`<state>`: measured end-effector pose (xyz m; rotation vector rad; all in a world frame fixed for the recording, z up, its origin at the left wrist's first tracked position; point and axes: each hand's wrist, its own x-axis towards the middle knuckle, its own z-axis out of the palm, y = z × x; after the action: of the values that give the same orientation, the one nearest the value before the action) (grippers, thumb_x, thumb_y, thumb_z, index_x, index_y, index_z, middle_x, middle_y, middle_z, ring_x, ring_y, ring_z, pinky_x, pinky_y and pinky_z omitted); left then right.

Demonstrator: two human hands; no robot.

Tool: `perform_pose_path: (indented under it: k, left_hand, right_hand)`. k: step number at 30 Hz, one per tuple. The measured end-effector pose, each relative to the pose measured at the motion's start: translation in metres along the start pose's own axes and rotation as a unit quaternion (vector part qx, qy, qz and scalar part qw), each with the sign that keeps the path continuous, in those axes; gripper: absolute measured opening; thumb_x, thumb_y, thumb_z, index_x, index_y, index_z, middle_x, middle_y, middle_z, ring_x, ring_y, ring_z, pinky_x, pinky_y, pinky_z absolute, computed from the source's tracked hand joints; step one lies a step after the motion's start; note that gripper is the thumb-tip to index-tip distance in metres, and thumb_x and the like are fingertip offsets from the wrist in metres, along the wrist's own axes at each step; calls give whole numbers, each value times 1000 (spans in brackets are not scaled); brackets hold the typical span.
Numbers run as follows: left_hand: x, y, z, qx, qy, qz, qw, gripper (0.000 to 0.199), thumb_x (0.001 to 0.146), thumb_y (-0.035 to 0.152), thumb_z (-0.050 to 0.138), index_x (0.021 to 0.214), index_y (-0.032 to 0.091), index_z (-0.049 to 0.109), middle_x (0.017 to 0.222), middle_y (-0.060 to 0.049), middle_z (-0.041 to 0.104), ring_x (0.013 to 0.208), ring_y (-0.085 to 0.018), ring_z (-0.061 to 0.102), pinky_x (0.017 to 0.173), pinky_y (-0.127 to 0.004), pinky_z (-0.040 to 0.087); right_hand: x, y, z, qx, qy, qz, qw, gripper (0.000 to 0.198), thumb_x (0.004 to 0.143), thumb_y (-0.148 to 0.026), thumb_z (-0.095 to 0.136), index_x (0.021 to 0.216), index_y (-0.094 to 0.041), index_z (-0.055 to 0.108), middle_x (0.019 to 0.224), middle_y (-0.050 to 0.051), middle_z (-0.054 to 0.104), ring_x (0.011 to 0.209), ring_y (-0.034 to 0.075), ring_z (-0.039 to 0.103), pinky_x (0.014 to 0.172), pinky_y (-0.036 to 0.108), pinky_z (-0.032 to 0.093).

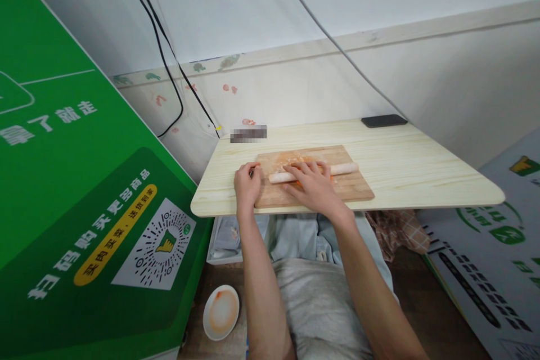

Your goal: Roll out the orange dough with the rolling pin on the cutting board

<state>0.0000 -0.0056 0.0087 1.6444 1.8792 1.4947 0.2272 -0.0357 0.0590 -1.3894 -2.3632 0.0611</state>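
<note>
A pale rolling pin lies lengthwise across a wooden cutting board. My right hand is closed over the pin's middle, fingers on the far side and thumb on the near side. Orange material, smeared with whitish bits, shows on the board around the pin; the hand hides part of it, and I cannot tell just what it is. At the board's left edge, my left hand has its fingers curled in and holds the edge.
The board rests on a light wood-grain table against the wall. A black phone-like slab lies at the back right. Below left are a white bowl with orange residue and a white bin. A green panel stands close on the left.
</note>
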Motion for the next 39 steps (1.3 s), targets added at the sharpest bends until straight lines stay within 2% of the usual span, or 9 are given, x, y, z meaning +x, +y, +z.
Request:
perform_pose_path:
  k: [10, 21, 30, 39]
  left_hand:
    - [-1, 1, 0, 1, -2, -1, 1000, 25, 101, 28, 58, 107, 23, 81, 117, -11, 85, 110, -28, 78, 109, -45, 60]
    - [0, 0, 0, 5, -2, 1, 1000, 25, 102, 29, 58, 108, 23, 81, 116, -10, 85, 111, -27, 77, 108, -44, 60]
    - [0, 0, 0, 8, -1, 1, 1000, 24, 101, 28, 58, 107, 24, 81, 117, -10, 85, 110, -27, 77, 108, -44, 60]
    - [0, 0, -1, 4, -1, 2, 1000, 25, 101, 28, 57, 107, 23, 81, 116, -11, 85, 110, -28, 77, 109, -46, 60]
  right_hand:
    - [3, 0, 5, 5, 21, 1, 1000, 48, 113, -52, 58, 154, -30, 71, 161, 12, 69, 146, 39, 55, 123, 59, 29]
    - [-2, 1, 1, 3, 2, -7, 1000, 52, 113, -52, 59, 159, -29, 66, 161, 11, 70, 144, 37, 58, 125, 58, 28]
    - [2, 1, 7, 4, 33, -4, 999, 48, 113, -52, 58, 153, -30, 70, 160, 11, 70, 145, 38, 57, 123, 59, 30]
    - [2, 1, 6, 0, 26, -3, 1000, 48, 113, -52, 58, 154, -29, 70, 161, 11, 69, 143, 38, 57, 123, 58, 29]
